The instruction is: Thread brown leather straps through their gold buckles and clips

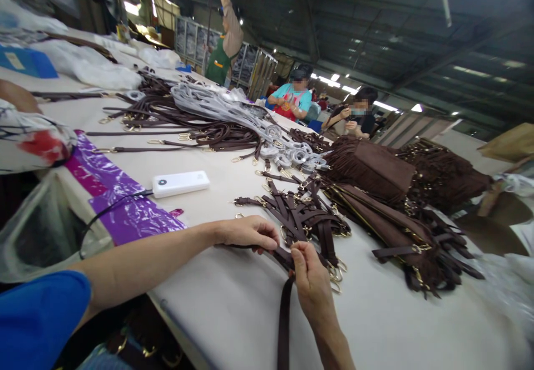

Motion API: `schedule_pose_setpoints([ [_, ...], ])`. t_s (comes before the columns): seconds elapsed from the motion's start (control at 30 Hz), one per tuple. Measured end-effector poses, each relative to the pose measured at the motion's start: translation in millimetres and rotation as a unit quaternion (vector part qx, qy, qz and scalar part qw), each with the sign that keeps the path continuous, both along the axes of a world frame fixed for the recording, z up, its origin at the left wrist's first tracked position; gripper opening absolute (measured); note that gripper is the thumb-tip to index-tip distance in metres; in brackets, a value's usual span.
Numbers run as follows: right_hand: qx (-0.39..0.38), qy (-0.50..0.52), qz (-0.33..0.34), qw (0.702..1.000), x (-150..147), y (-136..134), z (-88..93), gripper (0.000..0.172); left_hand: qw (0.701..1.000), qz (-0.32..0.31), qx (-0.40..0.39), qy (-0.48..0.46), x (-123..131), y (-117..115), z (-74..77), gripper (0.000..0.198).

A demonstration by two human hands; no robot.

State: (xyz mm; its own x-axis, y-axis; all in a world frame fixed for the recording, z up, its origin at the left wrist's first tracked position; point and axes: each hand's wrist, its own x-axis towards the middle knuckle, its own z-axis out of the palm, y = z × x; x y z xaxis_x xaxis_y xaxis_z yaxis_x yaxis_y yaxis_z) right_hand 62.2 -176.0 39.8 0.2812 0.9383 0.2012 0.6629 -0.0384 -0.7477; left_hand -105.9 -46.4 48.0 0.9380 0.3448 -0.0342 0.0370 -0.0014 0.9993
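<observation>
One pale table (233, 303) before you; brown fringed bags (371, 164) heaped at 2 o'clock, insides unseen; plastic sack (41, 225) at 9, contents indistinct; clasped straps (325, 228) at 12, presumably for easy reach; one dark strap (284, 325) trailing to 6—left hand (250, 232) and right hand (308, 264) both pinching it, seemingly to steady it.

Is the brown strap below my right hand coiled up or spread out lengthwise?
Spread lengthwise: the brown strap runs from below your right hand to the picture's bottom edge as a single, uncoiled band.
</observation>
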Motion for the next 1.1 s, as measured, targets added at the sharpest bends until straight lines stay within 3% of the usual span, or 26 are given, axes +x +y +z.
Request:
schedule_pose_setpoints([
  [0.1,-0.004,-0.029,0.007,1.000,-4.2,0.6,0.9,0.039,1.000,0.018,-0.023,0.011,2.5,-4.7,-2.1,0.021],
  [0.2,-0.043,0.116,0.046,0.991,-2.2,0.4,2.5,0.048,1.000,0.017,-0.011,0.022,3.4,-5.3,-4.6,0.023],
  [0.33,-0.122,0.414,0.109,0.896,4.3,-3.5,8.5,0.060,0.998,-0.001,-0.056,0.041,2.3,-1.8,-5.5,0.027],
  [0.43,-0.127,0.486,0.116,0.857,5.3,-6.6,13.8,0.054,0.992,-0.005,-0.119,0.040,2.8,-0.6,-6.0,0.030],
  [0.53,-0.129,0.479,0.108,0.861,5.7,-6.0,13.3,0.054,0.990,0.001,-0.138,0.035,2.1,1.2,-4.0,0.028],
  [0.73,-0.115,0.340,0.006,0.933,11.8,2.3,-3.5,0.056,0.989,0.038,-0.124,0.065,-7.6,13.3,6.4,0.022],
  [0.8,-0.114,0.378,-0.008,0.919,13.1,3.0,-3.9,0.062,0.989,0.051,-0.118,0.073,-10.6,17.4,7.8,0.020],
  [0.9,-0.131,0.469,0.037,0.873,17.3,0.1,1.2,0.062,0.988,0.060,-0.124,0.068,-13.4,21.8,7.3,0.020],
  [0.93,-0.131,0.473,0.055,0.870,20.0,-1.4,2.8,0.058,0.988,0.062,-0.127,0.065,-13.8,22.9,6.8,0.020],
  [1.0,-0.125,0.440,0.076,0.886,27.0,-3.7,3.8,0.056,0.987,0.063,-0.135,0.059,-14.3,24.5,5.7,0.021],
  [1.1,-0.120,0.329,0.070,0.934,36.2,-3.2,0.8,0.059,0.987,0.065,-0.134,0.063,-13.4,25.3,4.4,0.020],
])
